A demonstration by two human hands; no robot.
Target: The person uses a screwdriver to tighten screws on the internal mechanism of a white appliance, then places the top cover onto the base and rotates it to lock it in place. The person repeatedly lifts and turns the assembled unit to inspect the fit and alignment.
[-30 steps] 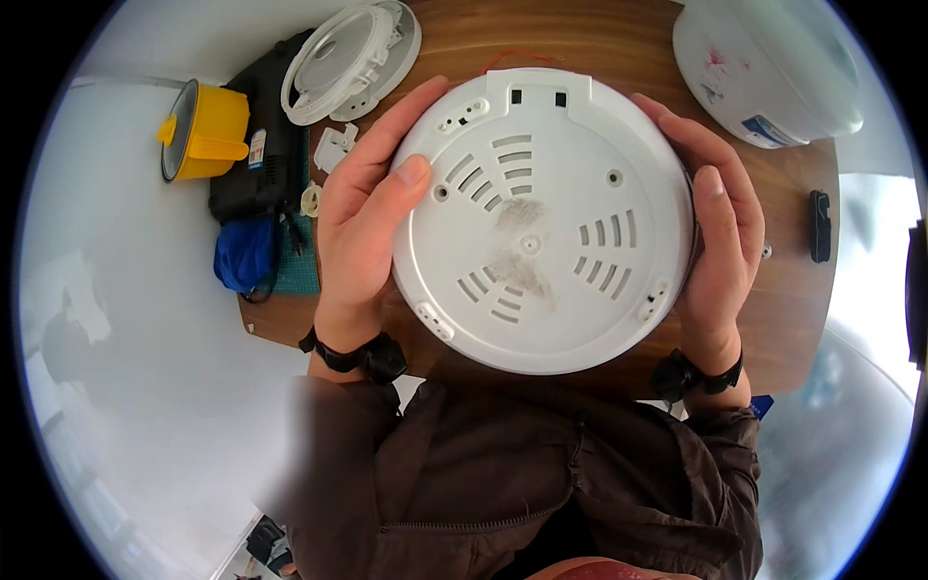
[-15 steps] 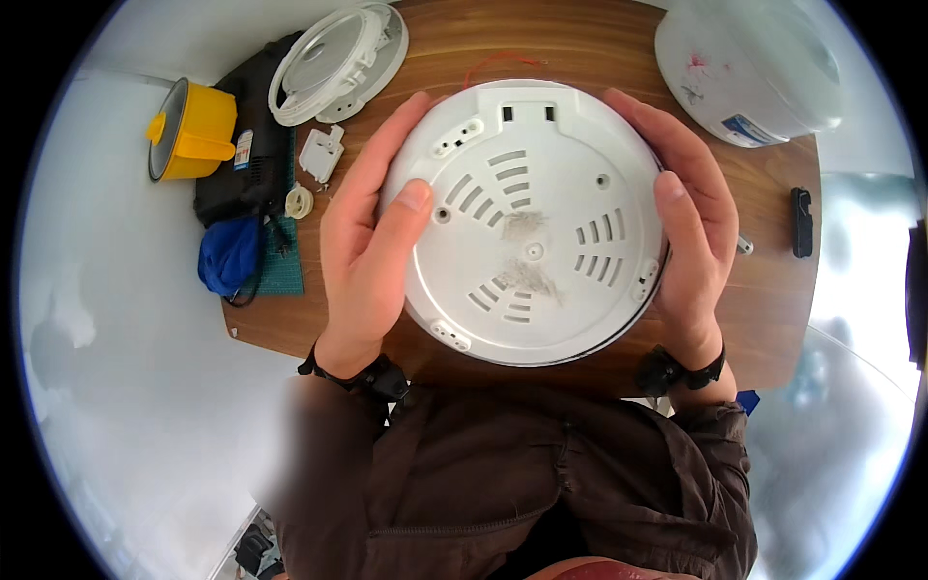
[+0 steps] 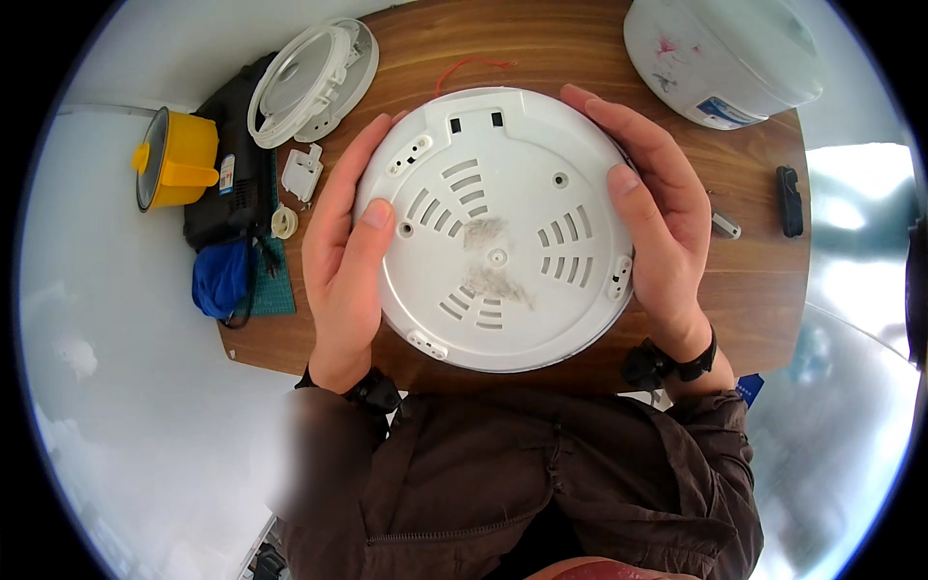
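Observation:
My left hand (image 3: 350, 256) and my right hand (image 3: 657, 213) hold a round white plastic appliance base (image 3: 522, 329) between them, one at each side. Both thumbs press on its upward face, while the fingers wrap round the rim. Fan-shaped groups of vent slots, screw holes and two small dark square openings mark this face. Grey smudges lie around its centre. A thin red wire (image 3: 474, 63) shows beyond the far rim, on the wooden table. What lies beneath the base is hidden.
Back left on the table (image 3: 754, 280) are a white ring-shaped lid part (image 3: 304, 82), a small white plastic piece (image 3: 302, 172), a black case (image 3: 227, 208), a yellow pot (image 3: 188, 150) and blue cloth (image 3: 220, 278). A flowered white appliance body (image 3: 715, 58) stands back right, near a black tool (image 3: 790, 201).
The base and both hands appear farther left in the picture, with the base turned slightly anticlockwise. The background has shifted a little too. Both hands keep their hold.

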